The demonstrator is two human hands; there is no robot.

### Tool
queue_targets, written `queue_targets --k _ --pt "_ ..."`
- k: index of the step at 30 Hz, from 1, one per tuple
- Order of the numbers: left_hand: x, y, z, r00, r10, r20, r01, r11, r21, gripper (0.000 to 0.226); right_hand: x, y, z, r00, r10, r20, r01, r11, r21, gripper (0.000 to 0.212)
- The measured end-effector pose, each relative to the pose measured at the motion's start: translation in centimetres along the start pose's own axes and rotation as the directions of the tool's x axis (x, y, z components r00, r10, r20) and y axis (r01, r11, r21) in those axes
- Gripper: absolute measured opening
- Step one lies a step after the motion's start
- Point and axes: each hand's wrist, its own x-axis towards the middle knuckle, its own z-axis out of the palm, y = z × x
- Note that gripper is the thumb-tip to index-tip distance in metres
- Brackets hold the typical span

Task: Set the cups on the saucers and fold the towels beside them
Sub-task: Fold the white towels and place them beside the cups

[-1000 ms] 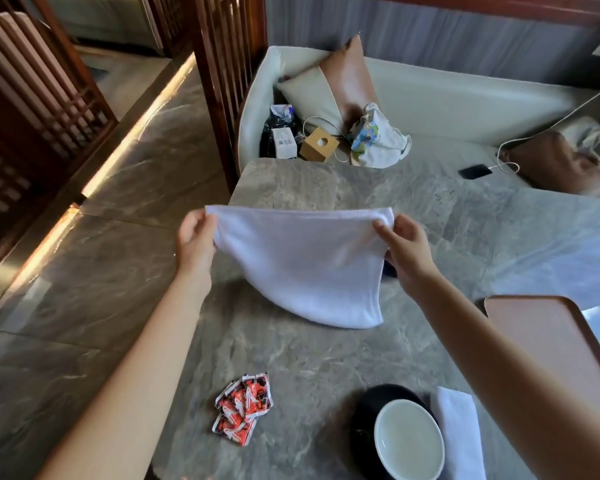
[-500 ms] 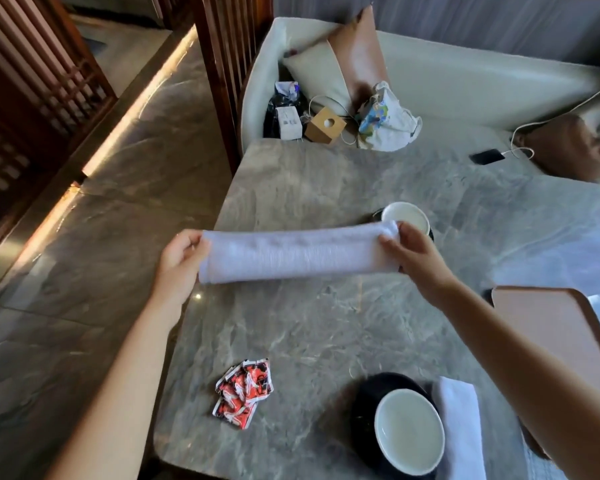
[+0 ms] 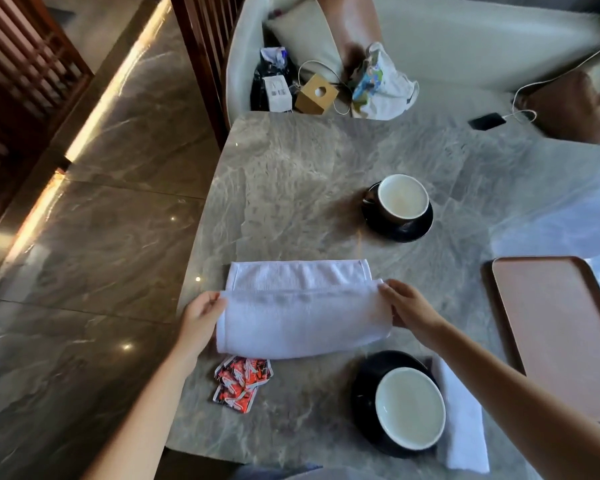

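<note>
1. While a white towel lies half folded on the grey counter, the left hand pinches its left end and the right hand pinches its right end.
2. Beyond it, a cup sits on a dark saucer.
3. Nearer the person, a second cup sits on a second saucer, a folded towel just beside it at right.
4. Red packets lie just beside the white towel; a brown tray lies at right.
</note>
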Motion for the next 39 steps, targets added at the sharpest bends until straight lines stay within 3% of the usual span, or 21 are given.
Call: queue_targets --k 4,12,18,25,30,32,33,35,37,39 --pt "3.1 1.8 1.5 0.996 0.068 -0.052 -0.066 0.997 0.028 0.015 2.4 -1.1 0.4 0.99 -0.026 -0.138 0.025 1.0 -0.004 0.026" --pt "6.8 1.7 2.9 0.996 0.032 -0.078 -0.026 0.996 0.085 0.014 5.4 -0.9 1.2 0.94 -0.093 -0.327 0.008 0.968 -0.251 0.023" --pt "8.0 1.4 3.2 0.99 0.023 -0.137 -0.008 0.994 0.11 0.029 6.5 -0.8 1.4 0.924 -0.15 -0.353 0.009 0.929 -0.371 0.027" --pt "8.8 1.7 2.9 0.992 0.037 -0.119 -0.015 0.983 0.181 0.014 7.4 -0.5 1.7 0.914 -0.162 -0.373 -0.006 0.911 -0.412 0.028" --pt "8.4 2.5 2.8 0.995 0.077 -0.071 -0.053 0.956 0.289 0.02 6.8 -0.4 1.9 0.908 -0.191 -0.372 0.033 0.919 -0.393 0.024" --pt "7.8 2.9 2.5 0.979 0.125 -0.163 -0.04 0.896 0.442 0.008 5.9 -0.6 2.1 0.866 -0.302 -0.398 0.066 0.859 -0.508 0.014" --pt "7.4 2.9 2.5 0.947 0.205 -0.246 -0.039 0.836 0.547 0.015 5.5 -0.8 2.2 0.83 -0.406 -0.382 0.119 0.799 -0.59 0.011" --pt "6.4 2.7 3.3 0.84 0.487 -0.24 -0.171 0.657 0.735 0.024 4.8 -1.5 3.5 0.748 -0.625 -0.223 0.304 0.621 -0.722 0.02" --pt "5.3 2.3 5.4 0.762 0.647 0.043 -0.409 0.429 0.805 0.031 4.4 -1.8 6.1 0.687 -0.725 0.052 0.474 0.393 -0.788 0.035" --pt "4.5 1.0 7.4 0.765 0.499 0.406 -0.571 0.237 0.786 0.045 4.3 -1.0 9.4 0.713 -0.621 0.324 0.567 0.239 -0.789 0.053"
